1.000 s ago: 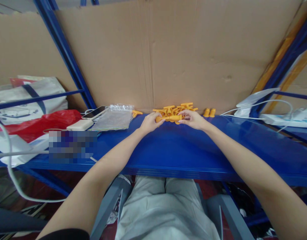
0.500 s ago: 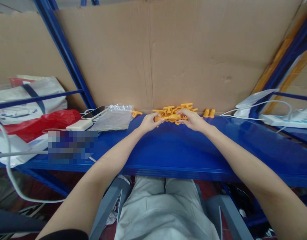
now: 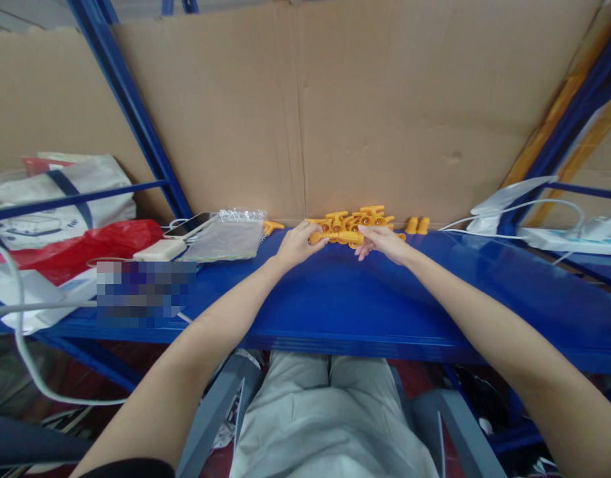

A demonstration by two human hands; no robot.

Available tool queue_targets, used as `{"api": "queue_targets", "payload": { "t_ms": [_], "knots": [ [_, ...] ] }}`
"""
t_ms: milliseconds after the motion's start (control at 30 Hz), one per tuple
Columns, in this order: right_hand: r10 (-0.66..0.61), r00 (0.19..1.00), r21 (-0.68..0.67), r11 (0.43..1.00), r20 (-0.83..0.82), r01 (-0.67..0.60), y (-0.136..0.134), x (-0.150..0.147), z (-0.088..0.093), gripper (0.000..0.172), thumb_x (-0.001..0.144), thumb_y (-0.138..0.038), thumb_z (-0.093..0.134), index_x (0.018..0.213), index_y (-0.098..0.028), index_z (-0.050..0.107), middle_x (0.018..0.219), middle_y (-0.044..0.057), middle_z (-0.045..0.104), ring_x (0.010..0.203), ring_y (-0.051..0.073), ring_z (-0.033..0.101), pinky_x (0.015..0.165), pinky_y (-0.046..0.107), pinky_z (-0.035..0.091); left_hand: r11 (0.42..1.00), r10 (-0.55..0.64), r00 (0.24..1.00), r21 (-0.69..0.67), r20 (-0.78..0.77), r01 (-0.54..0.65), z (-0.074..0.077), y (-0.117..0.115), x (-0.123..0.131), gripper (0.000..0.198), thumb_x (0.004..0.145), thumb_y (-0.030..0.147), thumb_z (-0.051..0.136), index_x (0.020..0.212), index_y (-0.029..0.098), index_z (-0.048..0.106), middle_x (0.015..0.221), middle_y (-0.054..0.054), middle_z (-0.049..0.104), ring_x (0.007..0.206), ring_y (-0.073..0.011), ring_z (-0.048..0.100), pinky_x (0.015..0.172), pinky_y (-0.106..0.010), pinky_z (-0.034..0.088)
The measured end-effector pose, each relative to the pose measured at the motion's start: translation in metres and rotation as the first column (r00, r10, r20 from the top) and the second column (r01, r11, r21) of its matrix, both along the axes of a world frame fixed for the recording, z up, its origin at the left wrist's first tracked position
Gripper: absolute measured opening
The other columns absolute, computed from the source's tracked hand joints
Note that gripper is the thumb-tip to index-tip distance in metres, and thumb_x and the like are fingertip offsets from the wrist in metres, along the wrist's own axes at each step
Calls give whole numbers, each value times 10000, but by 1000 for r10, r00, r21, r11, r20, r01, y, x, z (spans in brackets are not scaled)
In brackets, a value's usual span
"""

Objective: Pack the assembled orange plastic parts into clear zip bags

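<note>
Both hands meet dead centre of the frame, at the back of the blue shelf (image 3: 365, 299). The left hand (image 3: 296, 244) has its fingers curled round the left end of a long yellow piece (image 3: 341, 236), so that's a proper grip. The right hand (image 3: 385, 242) comes in from the other side with its fingertips on the right end of the same piece. I honestly can't tell if it's pinching or just touching, it's too small to see. The piece lies level between the two hands, right in front of the pile (image 3: 357, 217) of matching yellow bits (T-shaped ones, mostly), which sits against the cardboard (image 3: 385, 119) filling the top of the frame.

Just right of the pile stand two little yellow caps (image 3: 417, 226), and one stray yellow bit (image 3: 271, 227) lies to its left. Further left there's a clear bag (image 3: 228, 236), then a phone (image 3: 188, 224) and a white power bank (image 3: 159, 249), with a red bag (image 3: 76, 249) at the left edge. A power strip (image 3: 558, 239) and white cables sit at the far right.
</note>
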State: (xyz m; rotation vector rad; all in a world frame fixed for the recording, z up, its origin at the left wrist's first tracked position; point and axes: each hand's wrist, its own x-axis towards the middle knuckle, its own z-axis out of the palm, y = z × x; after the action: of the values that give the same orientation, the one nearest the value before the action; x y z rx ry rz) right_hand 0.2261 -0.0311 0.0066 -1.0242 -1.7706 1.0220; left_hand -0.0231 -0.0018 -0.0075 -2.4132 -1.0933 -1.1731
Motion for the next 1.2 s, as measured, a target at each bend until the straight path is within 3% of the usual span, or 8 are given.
{"api": "queue_targets", "payload": {
  "t_ms": [167,400,600,833,967,1033,1100,1200],
  "knots": [
    [-8,1000,-90,996,-15,6,-4,2,4,421,940,-636,493,929,-215,498,656,56,696,516,168,654,530,299,546,1000,-14,1000,-11,-7,14,-2,3,2,161,859,335,699,928,192,672,904,-53,704,870,-192,660,786,-290,505],
    [95,995,-71,993,44,-91,-5,11,7,380,834,-426,750,1004,-209,487,707,28,723,548,142,663,529,258,544,999,-45,999,25,-4,45,-5,5,2,149,856,315,704,909,181,663,888,-54,711,847,-195,669,757,-288,499],
    [-18,998,-150,988,56,26,-10,1,8,505,922,-667,497,774,-185,528,480,41,617,317,96,497,319,199,360,990,-96,995,103,18,93,-8,6,1,155,851,319,715,905,185,659,870,-45,706,820,-185,665,737,-280,503],
    [-130,985,-166,975,109,147,-13,-3,11,714,889,-803,321,664,-177,579,416,46,551,270,70,408,273,199,246,989,-118,992,93,48,113,-9,9,5,167,851,340,717,884,185,663,835,-37,709,799,-189,670,732,-293,510],
    [-65,988,-208,974,143,94,-10,6,14,626,931,-720,385,873,-152,644,647,94,691,370,99,538,323,211,343,989,-132,989,74,72,127,-10,13,6,172,858,340,710,888,177,666,847,-44,720,799,-184,676,749,-293,518],
    [-36,990,-178,982,133,59,-8,11,15,456,914,-599,568,1066,-174,631,860,98,741,490,117,632,407,213,445,989,-130,988,75,83,124,-10,14,5,172,860,341,705,889,176,669,849,-44,726,792,-178,677,751,-289,522],
    [-29,993,-103,994,111,40,-7,15,15,467,830,-439,742,1204,-211,580,1016,82,736,601,124,684,516,225,518,989,-127,988,81,85,120,-11,15,4,174,862,350,700,879,180,668,847,-40,728,781,-173,675,742,-285,524],
    [-25,996,4,1000,81,25,-6,17,13,477,760,-349,807,1157,-203,588,989,59,737,628,118,683,590,246,541,987,-131,989,100,74,123,-12,14,4,176,862,358,699,868,185,662,829,-34,722,768,-172,671,717,-282,519]
  ]
}}
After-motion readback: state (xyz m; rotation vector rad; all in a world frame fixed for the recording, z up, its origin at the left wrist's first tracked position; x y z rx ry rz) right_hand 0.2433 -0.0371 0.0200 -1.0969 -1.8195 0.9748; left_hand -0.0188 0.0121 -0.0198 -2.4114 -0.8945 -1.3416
